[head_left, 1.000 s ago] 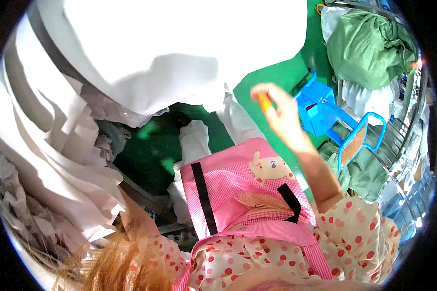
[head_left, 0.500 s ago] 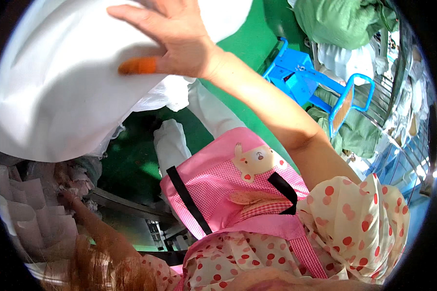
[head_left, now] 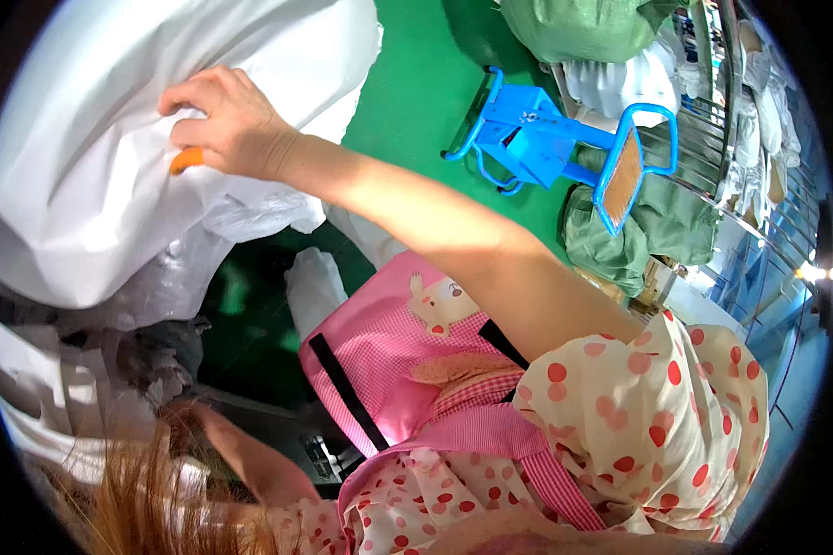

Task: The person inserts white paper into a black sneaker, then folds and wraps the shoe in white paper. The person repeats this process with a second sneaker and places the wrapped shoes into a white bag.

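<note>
A large white sack (head_left: 74, 185) of smooth, creased material fills the upper left, with clear plastic (head_left: 171, 273) showing along its lower edge. On its near side my right hand (head_left: 227, 125) grips a fold, fingers curled in; an orange finger cot covers the thumb. My left forearm (head_left: 254, 453) reaches toward the lower left, beside pale layered pieces (head_left: 46, 370) in shadow. Hair and dimness hide the fingers of that hand, so what it touches cannot be told.
A blue metal stool-like frame (head_left: 528, 139) with a brown panel stands on the green floor (head_left: 407, 83). Green sacks (head_left: 583, 28) and a wire rack (head_left: 713, 166) with wrapped white items line the right. A pink checked apron (head_left: 379, 370) covers my lap.
My right hand has moved down and left, from spread fingers over the white sack to a grip on it. The sack's surface has become creased, and the whole view has shifted slightly.
</note>
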Demonstrator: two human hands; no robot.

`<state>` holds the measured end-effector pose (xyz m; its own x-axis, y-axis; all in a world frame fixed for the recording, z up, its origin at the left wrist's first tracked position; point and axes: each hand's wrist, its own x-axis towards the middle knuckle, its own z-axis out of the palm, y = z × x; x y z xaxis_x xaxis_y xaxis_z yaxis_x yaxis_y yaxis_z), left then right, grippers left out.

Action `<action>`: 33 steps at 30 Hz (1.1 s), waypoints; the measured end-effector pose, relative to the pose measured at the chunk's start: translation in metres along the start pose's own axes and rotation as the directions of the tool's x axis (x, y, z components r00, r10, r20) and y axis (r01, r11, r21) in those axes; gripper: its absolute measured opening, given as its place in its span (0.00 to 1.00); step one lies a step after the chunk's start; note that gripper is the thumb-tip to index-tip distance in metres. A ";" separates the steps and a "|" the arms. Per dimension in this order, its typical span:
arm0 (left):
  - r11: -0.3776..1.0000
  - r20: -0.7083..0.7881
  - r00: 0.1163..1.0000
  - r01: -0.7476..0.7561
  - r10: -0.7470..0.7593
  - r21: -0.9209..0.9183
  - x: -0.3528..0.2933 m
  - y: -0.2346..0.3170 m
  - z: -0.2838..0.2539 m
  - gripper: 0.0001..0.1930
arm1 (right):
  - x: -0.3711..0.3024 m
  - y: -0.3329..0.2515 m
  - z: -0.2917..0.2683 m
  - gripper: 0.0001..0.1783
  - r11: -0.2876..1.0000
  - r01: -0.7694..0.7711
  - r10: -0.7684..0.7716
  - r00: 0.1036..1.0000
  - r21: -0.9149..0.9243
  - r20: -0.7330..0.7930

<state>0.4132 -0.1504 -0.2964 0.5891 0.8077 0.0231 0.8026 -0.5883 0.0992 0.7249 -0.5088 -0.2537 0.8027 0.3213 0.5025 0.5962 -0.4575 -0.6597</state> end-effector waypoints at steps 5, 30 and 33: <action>0.937 0.143 0.976 -0.108 0.164 -0.333 -0.073 0.069 -0.010 0.20 | -0.005 -0.004 -0.004 0.08 0.997 -0.018 0.022 0.999 -0.077 0.050; 0.176 0.458 0.887 0.442 0.064 -0.880 -0.064 0.243 -0.147 0.10 | 0.027 -0.119 -0.123 0.05 0.847 -0.529 0.418 0.727 0.054 0.545; 0.105 0.458 0.888 0.452 0.048 -0.886 -0.066 0.237 -0.136 0.09 | 0.017 -0.051 -0.129 0.21 0.895 -0.409 0.446 0.842 -0.178 0.303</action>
<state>0.5516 -0.3376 -0.1392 0.6041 0.6705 -0.4307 0.2672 0.3387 0.9021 0.7059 -0.5871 -0.1392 0.9472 0.3180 -0.0400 0.2017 -0.6884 -0.6968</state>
